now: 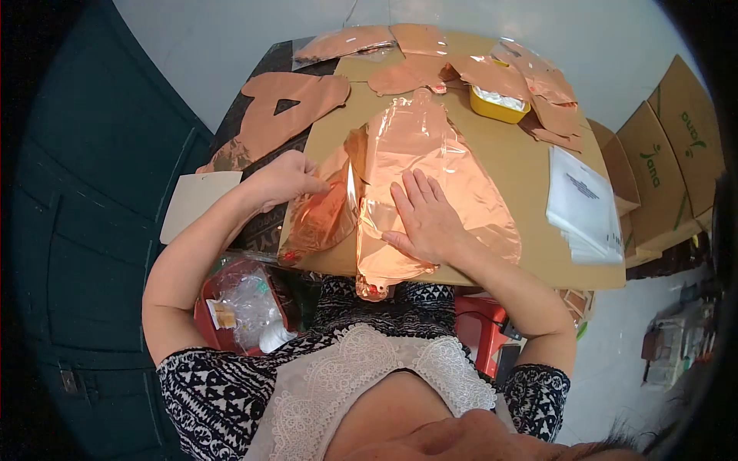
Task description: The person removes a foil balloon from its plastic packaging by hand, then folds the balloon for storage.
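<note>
A shiny copper-coloured foil balloon (469,173), flat and uninflated, lies in front of me on the cardboard-covered table, its near end reaching the table's front edge. My right hand (427,223) rests flat on it, fingers stretched out. On the left, a crumpled part of the foil (327,211) is folded over and partly raised. My left hand (290,180) is closed at that part's outer edge, thumb and fingertips pinched on the foil. Further back on the left lies another flat copper balloon (265,127) with a triangular hole.
More copper foil pieces (419,69) lie along the back. At the back right stands a yellow tub (492,111) with white contents. Clear plastic bags (580,203) are stacked on the right. Cardboard boxes (661,161) stand beyond. A bin (246,303) holding clear plastic sits below left.
</note>
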Demonstrator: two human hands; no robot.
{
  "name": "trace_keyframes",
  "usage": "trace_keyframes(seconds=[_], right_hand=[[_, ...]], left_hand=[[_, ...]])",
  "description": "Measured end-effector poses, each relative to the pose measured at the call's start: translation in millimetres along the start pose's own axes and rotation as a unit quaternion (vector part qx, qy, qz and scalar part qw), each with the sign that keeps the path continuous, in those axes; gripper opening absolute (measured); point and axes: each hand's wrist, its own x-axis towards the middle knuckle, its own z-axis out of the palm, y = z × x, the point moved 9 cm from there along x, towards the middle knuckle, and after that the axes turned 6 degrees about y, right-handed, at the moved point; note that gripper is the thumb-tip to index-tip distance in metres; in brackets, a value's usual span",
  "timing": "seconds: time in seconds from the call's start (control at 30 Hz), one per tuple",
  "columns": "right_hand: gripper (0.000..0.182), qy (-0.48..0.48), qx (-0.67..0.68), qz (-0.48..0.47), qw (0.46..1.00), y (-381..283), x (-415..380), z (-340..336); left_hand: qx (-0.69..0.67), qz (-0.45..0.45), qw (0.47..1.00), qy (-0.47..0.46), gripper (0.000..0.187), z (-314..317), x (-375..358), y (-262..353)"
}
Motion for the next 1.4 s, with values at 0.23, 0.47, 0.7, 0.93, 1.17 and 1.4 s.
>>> trace_keyframes(seconds=[0.23, 0.47, 0.7, 0.93, 1.17, 1.4], right_hand=[[0.082, -0.012, 0.002, 0.006, 1.000, -0.2, 0.5, -0.7], [0.090, -0.089, -0.050, 0.024, 0.994, 1.0, 1.3, 2.1], [0.106, -0.063, 0.032, 0.034, 0.997, 12.4, -2.5, 16.9], [0.084, -0.033, 0.010, 0.034, 0.999, 7.1, -2.9, 0.8], [0.081, -0.117, 0.018, 0.015, 0.993, -3.2, 5.3, -10.3], [0.063, 0.034, 0.072, 0.003, 0.997, 6.8, -2.1, -2.0]], left_hand=[[-0.104, 0.053, 0.990, -0.084, 0.027, 32.4, 3.9, 45.4], [-0.003, 0.287, 0.942, -0.171, 0.018, 69.1, -6.0, 91.3], [0.265, 0.350, 0.898, 0.024, 0.060, 54.3, 59.7, 23.3], [0.392, 0.367, 0.843, 0.031, 0.074, 93.5, 51.7, 36.4], [0.400, 0.410, 0.816, 0.079, 0.072, 101.9, 50.1, 50.5], [0.403, 0.365, 0.838, 0.049, 0.076, 104.2, 50.4, 52.3]])
